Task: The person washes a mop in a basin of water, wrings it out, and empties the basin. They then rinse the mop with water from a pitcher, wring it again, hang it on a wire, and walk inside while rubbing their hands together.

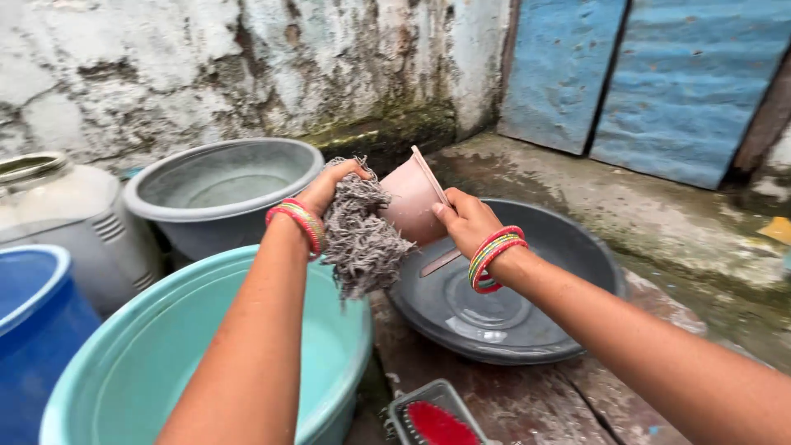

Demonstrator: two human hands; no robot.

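Note:
My left hand (pixel 328 188) grips a shaggy grey scrubbing cloth (pixel 361 235) and presses it against a pink plastic mug (pixel 408 202). My right hand (pixel 464 218) holds that mug by its rim side, tilted on its side above a wide dark grey basin (pixel 568 247). The cloth hangs down between the mug and the turquoise tub (pixel 148 363). Both wrists carry red and yellow bangles.
A grey tub (pixel 222 185) stands behind my left arm. A white drum (pixel 58 210) and a blue barrel (pixel 33 321) are at the left. A brush with red bristles (pixel 432 420) lies on wet concrete in front. Blue metal doors (pixel 651 74) rise at the back right.

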